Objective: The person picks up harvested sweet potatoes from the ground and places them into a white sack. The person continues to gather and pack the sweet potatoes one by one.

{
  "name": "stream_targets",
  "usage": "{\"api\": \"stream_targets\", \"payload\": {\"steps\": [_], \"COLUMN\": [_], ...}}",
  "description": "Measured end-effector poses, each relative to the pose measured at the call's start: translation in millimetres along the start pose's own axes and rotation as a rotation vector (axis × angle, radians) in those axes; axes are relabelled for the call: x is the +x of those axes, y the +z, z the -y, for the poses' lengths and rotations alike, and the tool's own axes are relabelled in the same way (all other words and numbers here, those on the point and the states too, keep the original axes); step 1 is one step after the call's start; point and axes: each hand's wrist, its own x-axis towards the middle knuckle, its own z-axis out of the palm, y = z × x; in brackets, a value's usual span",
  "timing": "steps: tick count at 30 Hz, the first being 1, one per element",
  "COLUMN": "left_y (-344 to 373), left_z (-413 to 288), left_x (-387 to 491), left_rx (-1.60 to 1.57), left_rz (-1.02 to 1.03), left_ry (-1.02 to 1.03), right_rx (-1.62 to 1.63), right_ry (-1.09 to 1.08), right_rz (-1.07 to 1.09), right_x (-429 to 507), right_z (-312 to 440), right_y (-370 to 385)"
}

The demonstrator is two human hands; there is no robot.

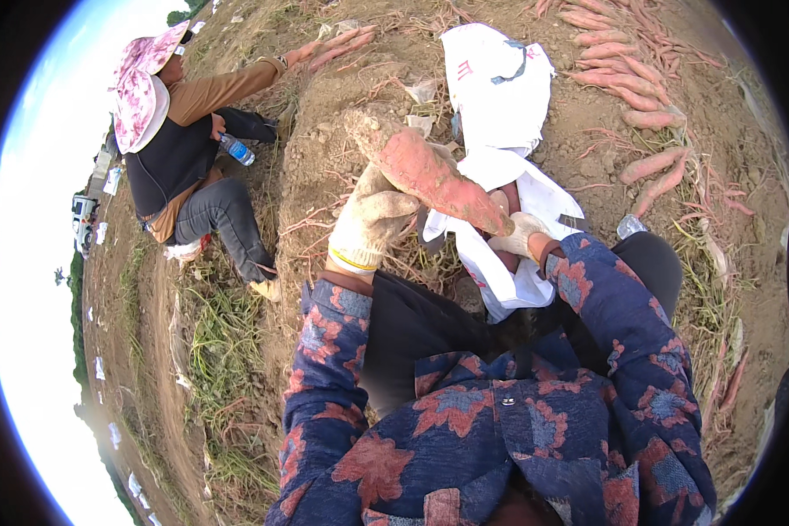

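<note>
A large, soil-crusted sweet potato (427, 171) is held slantwise above the mouth of a white woven sack (496, 92). My left hand (376, 214), in a dirty knitted glove, grips its thicker upper part, with some fingers hidden behind it. At the narrow lower end, my gloved right hand (523, 233) has its fingers around the tip, partly covered by the root. The sack lies crumpled on the ground between my knees, its mouth spread towards me. Reddish sweet potatoes (509, 196) show inside the opening, mostly hidden by the sack's folds.
Rows of sweet potatoes (615, 72) lie on the soil at upper right. A person (177, 138) sits at left, reaching towards other sweet potatoes (343, 47) and holding a water bottle (237, 150). Cut vines (230, 348) cover the ground at lower left. A vehicle (83, 220) stands far off.
</note>
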Motion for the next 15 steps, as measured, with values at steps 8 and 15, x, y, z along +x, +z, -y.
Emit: {"api": "stream_targets", "payload": {"steps": [8, 15], "left_y": [3, -32], "left_z": [23, 26], "left_x": [32, 52], "left_rx": [-0.081, -0.338], "left_rz": [-0.123, -0.145], "left_ry": [0.07, 0.072], "right_rx": [0.206, 0.225], "right_ry": [0.051, 0.01], "right_rz": [0.035, 0.075], "right_x": [-3, 16], "right_z": [-14, -24], "right_y": [-35, -40]}}
